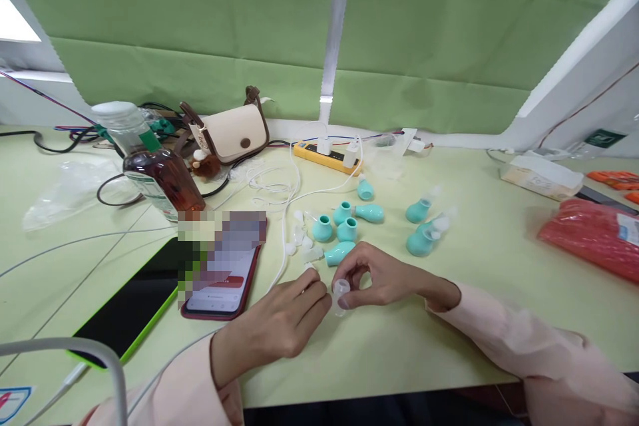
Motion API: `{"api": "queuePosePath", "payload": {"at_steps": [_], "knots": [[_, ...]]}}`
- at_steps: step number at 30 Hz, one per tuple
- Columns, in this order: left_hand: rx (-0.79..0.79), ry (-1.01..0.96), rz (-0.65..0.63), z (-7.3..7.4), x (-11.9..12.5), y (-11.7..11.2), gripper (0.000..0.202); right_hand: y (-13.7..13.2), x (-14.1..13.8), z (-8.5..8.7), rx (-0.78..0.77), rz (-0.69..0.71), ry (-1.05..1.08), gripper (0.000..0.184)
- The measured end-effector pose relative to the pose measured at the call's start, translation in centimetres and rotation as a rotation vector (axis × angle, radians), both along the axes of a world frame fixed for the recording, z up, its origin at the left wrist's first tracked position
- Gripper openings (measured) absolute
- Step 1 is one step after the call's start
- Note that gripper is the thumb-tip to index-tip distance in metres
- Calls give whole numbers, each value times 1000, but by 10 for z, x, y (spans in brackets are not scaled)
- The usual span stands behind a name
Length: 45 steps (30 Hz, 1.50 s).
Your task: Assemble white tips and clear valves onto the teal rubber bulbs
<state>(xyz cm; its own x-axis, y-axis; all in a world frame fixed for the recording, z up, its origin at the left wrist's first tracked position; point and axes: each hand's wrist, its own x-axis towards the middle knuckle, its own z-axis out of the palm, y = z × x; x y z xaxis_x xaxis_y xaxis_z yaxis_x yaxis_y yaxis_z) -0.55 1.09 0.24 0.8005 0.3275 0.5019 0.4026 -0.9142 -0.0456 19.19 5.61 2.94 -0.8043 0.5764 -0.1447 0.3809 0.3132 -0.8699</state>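
My right hand [377,276] pinches a small translucent plastic cup-like piece [341,289] between thumb and fingers, its open end facing up. Close beside it, my left hand [284,313] is closed, fingers curled; what it holds, if anything, is hidden. A bit of white plastic shows just past its fingertips. Beyond the hands stand several open-mouthed turquoise bulbs [322,229], and a turquoise bulb [339,253] lies on its side near my right fingers. Several loose clear and white plastic pieces [298,234] lie left of them. Farther right, two turquoise bulbs [420,242] have clear tips attached.
Two phones, one red-cased [214,309] and one green-edged [144,299], lie left. Behind them are a brown bottle [162,176] and a cream handbag [237,133]. A yellow power strip [319,158] with white cables sits at the back. A red plastic package [589,233] lies right.
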Motion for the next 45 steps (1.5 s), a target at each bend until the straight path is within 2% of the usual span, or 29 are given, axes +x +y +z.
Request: {"api": "queuePosePath", "payload": {"at_steps": [7, 11, 15, 18, 20, 23, 31, 33, 36, 40, 42, 45], "knots": [[-50, -117, -20, 1, 3, 1, 8, -1, -1, 0, 10, -17, 46, 17], [-137, -315, 0, -1, 3, 1, 13, -2, -1, 3, 85, -52, 92, 14], [-440, -622, 127, 2, 5, 0, 17, -7, -3, 3, 379, -162, 216, 9], [-705, -669, 196, 6, 7, 1, 17, -13, -5, 1, 639, -182, 274, 10], [-788, -685, 192, 7, 8, 2, 10, -17, -6, 0, 762, -160, 286, 11], [-826, -706, 125, 8, 7, 3, 7, -20, -5, 1, 853, -131, 294, 13], [-778, -664, 28, 11, 3, 2, 9, -18, 2, 7, 827, -72, 264, 16], [-672, -646, 19, 9, 4, 2, 12, -17, 2, 6, 849, -78, 247, 15], [-430, -603, 11, 1, 5, 3, 18, -17, 1, 4, 879, -98, 234, 15], [-164, -507, 53, -9, 5, 3, 25, -17, -2, 2, 868, -136, 231, 14], [-139, -506, 61, -10, 5, 2, 27, -18, -4, 3, 849, -150, 231, 13], [-238, -605, 66, -6, 6, 0, 28, -18, -5, 4, 824, -167, 225, 12]]}}
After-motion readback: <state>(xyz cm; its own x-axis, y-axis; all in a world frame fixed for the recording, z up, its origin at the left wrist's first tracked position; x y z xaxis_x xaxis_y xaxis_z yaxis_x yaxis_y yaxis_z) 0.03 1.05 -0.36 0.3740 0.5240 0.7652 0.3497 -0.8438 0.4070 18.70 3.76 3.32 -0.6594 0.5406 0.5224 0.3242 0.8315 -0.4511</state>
